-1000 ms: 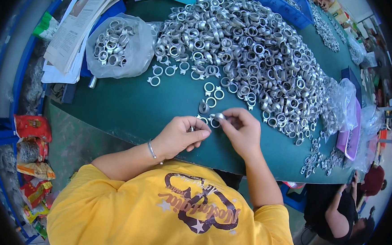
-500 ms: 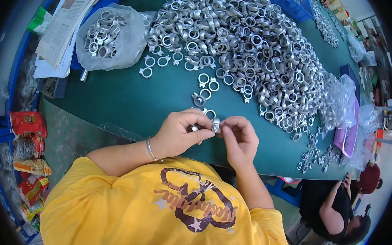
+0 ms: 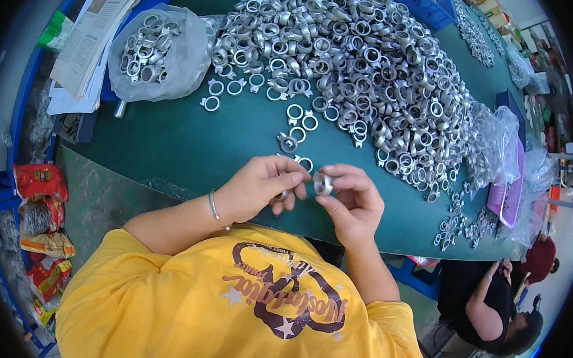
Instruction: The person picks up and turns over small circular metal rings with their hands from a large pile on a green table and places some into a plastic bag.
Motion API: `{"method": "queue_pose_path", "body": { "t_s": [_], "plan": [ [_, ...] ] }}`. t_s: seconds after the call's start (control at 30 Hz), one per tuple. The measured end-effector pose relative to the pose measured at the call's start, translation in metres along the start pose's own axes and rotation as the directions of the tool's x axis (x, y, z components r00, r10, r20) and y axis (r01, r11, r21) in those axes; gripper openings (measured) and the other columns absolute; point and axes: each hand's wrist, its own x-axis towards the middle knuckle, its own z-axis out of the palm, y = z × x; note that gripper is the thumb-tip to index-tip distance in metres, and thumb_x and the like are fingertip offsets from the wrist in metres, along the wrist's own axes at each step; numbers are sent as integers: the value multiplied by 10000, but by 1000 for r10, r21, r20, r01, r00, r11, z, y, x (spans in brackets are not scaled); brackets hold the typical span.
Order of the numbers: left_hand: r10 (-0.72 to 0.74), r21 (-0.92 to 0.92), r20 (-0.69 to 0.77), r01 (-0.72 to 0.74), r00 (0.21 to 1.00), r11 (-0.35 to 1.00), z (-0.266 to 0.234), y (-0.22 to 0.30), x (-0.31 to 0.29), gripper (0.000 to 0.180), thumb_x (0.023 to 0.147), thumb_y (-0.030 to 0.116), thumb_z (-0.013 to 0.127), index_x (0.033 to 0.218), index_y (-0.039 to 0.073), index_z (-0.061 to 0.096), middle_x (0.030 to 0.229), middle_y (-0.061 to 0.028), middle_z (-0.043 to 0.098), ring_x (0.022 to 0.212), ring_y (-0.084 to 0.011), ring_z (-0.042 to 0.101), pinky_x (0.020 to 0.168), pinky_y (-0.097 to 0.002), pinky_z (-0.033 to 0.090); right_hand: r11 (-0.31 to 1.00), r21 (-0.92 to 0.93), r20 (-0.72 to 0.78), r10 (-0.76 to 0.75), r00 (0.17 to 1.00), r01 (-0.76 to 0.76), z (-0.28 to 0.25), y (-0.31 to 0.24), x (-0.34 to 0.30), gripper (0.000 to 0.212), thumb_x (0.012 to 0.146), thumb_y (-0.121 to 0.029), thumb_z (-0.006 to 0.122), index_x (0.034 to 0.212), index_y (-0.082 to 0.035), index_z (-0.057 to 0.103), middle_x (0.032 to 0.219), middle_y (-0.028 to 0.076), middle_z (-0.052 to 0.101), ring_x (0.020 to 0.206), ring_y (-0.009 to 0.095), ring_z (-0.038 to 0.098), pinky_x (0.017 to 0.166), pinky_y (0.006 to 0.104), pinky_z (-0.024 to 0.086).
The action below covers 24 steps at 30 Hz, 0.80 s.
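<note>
the small round silver metal ring fitting [image 3: 323,183] is short and tube-like, with a dull grey shine and a dark open bore facing up; it sits over the near edge of the dark green table [image 3: 190,140], pinched between the thumb and fingertips of the right hand [image 3: 352,203]. the left hand [image 3: 259,189] is just beside it, fingers curled together, and seems to close on a second small silvery piece, though that is partly hidden. beyond lie a big heap of similar silver metal rings [image 3: 365,72] and a clear plastic bag of rings [image 3: 153,53].
</note>
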Motion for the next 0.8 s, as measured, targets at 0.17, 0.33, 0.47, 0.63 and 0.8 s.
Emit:
{"method": "queue_pose_path", "body": {
  "t_s": [0.17,0.33,0.47,0.63,0.8],
  "plan": [
    [-229,-268,165,268,959,926,-12,-9,-5,359,940,351,398,955,27,553,810,-104,620,667,-182,631,433,-224,465,910,-390,232,-49,971,139,5,-14,16,202,688,112,549,829,-13,623,1012,152,611,878,275,598,748,328,484],
    [-162,-271,170,204,972,941,-21,-11,-11,270,921,251,393,910,26,543,762,-119,595,617,-181,588,441,-229,441,679,-733,46,1,999,33,9,18,44,93,742,-22,623,829,-26,591,766,114,579,655,274,576,582,340,473],
    [-149,-373,137,190,979,908,-13,-1,-15,244,900,233,404,869,30,536,776,-109,584,665,-185,575,528,-257,464,452,-877,182,-5,983,165,20,28,59,121,723,-82,639,833,-41,611,764,95,581,686,269,581,596,357,477],
    [-4,-126,-111,-10,994,992,-16,-7,-15,142,853,169,578,853,28,561,781,-56,574,669,-124,557,552,-220,440,763,-643,30,111,993,-66,15,18,50,131,689,1,683,802,-18,621,757,65,588,611,131,575,523,231,459],
    [106,-20,-184,-111,977,994,-10,-5,-8,163,831,129,618,944,13,595,817,-43,589,701,-99,554,560,-207,441,922,-199,-109,317,942,-333,15,6,28,156,739,1,679,883,16,621,760,51,608,617,97,577,525,194,474]
  ]
}}
